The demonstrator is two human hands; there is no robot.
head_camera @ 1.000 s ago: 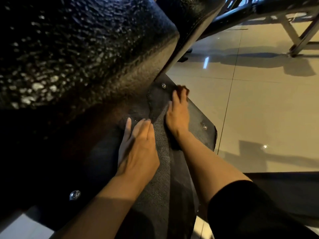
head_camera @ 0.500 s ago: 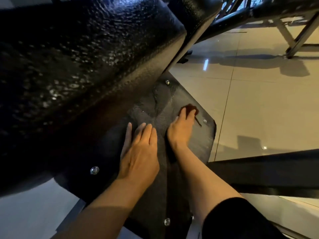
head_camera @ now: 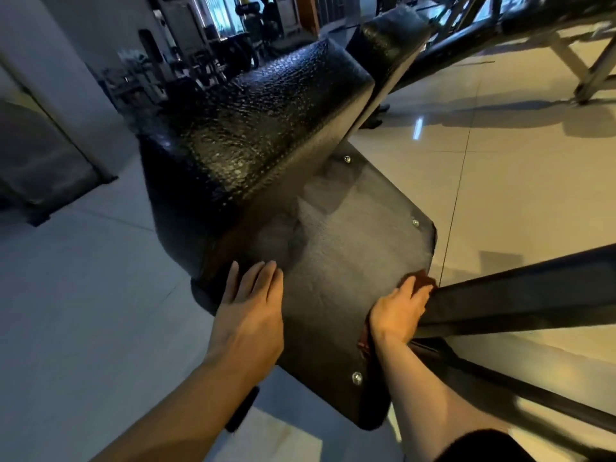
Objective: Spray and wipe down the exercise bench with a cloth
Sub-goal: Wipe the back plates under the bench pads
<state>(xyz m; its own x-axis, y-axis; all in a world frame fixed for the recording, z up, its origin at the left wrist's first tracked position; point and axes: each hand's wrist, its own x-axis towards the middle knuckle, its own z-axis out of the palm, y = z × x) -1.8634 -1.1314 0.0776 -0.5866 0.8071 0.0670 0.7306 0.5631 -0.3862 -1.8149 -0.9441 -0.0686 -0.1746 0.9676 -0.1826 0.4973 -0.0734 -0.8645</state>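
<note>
On the black base plate (head_camera: pixel 350 261) at centre frame, my flat left hand (head_camera: pixel 248 315) braces while my right hand (head_camera: pixel 398 315), pressing the brown cloth (head_camera: pixel 425 278), has swept to the right edge, nearly finishing this panel.

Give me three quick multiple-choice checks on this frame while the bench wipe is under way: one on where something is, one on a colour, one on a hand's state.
1. Where does the cloth lie?
A. on the tall padded black cushion
B. under the right hand at the right edge of the flat black plate
C. on the floor tiles

2. What colour is the cloth?
A. white
B. bright blue
C. dark reddish brown

3. How is the left hand?
A. flat, fingers straight, resting on the plate
B. gripping a spray bottle
C. raised clear of the bench

Answers:
1 B: the small reddish-brown cloth peeks out beyond the fingers of the right hand, near the edge of the flat black textured plate.
2 C: the visible corner is dark reddish brown.
3 A: the left hand lies flat with straight fingers on the plate, below the black padded cushion.
</note>
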